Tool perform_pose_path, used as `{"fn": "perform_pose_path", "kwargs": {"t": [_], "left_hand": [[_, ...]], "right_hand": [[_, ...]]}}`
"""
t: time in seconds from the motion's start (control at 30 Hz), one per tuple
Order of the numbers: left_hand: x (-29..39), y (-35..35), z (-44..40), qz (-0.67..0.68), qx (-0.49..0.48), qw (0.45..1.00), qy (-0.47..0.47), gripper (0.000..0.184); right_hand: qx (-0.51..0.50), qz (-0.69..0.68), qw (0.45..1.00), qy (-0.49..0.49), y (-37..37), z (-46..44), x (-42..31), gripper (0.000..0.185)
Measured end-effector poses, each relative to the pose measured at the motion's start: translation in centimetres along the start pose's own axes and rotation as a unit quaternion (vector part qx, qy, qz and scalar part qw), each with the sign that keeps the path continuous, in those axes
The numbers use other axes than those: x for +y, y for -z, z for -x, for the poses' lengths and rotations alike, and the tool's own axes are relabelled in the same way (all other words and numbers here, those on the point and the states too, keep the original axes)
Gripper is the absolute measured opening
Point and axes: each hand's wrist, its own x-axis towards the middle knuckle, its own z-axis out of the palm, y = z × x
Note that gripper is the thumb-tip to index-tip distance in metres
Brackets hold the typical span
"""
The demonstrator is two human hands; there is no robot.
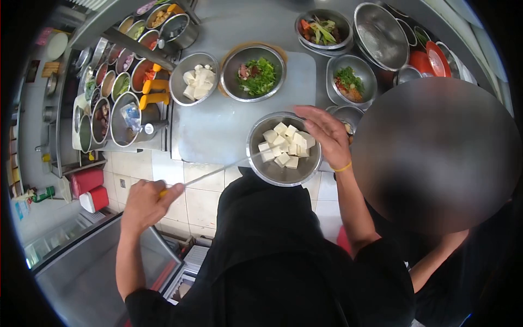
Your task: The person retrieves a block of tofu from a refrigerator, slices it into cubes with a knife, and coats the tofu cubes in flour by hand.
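Observation:
My left hand [150, 203] is closed around the yellow handle of a knife [218, 172]. Its long thin blade, seen nearly edge-on, points right, with the tip over a steel bowl [284, 180]. White tofu cubes [285, 144] lie heaped in that bowl, which stands at the front edge of the white cutting board [210, 133]. At the bowl's right rim is my right hand [328, 133], fingers stretched out and nothing held. Whether its palm touches the rim I cannot tell.
Behind stand a bowl of white chunks [197, 84] and a bowl of chopped greens with meat [256, 76]. Ingredient tubs [126, 111] crowd the left. More bowls [351, 82] line the right, where another person [436, 158] stands close by.

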Motion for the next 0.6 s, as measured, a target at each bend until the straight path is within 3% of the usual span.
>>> {"fn": "perform_pose_path", "kwargs": {"t": [0.03,0.1,0.17,0.27,0.33,0.47,0.6], "left_hand": [[-0.8,0.5,1.0,-0.002,0.004,1.000,0.009,0.062],[-3.3,1.8,3.6,0.086,-0.001,0.982,0.167,0.062],[-5.5,2.3,5.7,0.111,0.006,0.964,0.241,0.065],[-8.3,2.2,6.9,0.174,-0.048,0.910,0.374,0.066],[-9.9,1.4,6.3,0.140,-0.068,0.910,0.384,0.065],[-10.9,0.5,3.5,0.142,-0.083,0.909,0.383,0.062],[-11.8,0.8,1.4,0.114,-0.111,0.911,0.380,0.060]], "right_hand": [[-0.009,-0.005,1.000,0.003,0.1,0.4,0.2,0.029],[0.125,0.088,0.987,0.056,0.0,1.5,0.6,0.020],[0.164,0.135,0.977,0.033,0.1,3.1,0.9,0.011],[0.124,0.198,0.972,0.001,-0.5,5.2,1.8,0.011],[0.150,0.197,0.969,0.022,-3.0,5.2,1.4,0.009],[0.085,0.200,0.976,0.008,-4.4,4.5,0.9,0.012],[0.084,0.188,0.978,0.026,-4.6,3.7,0.1,0.011]]}}
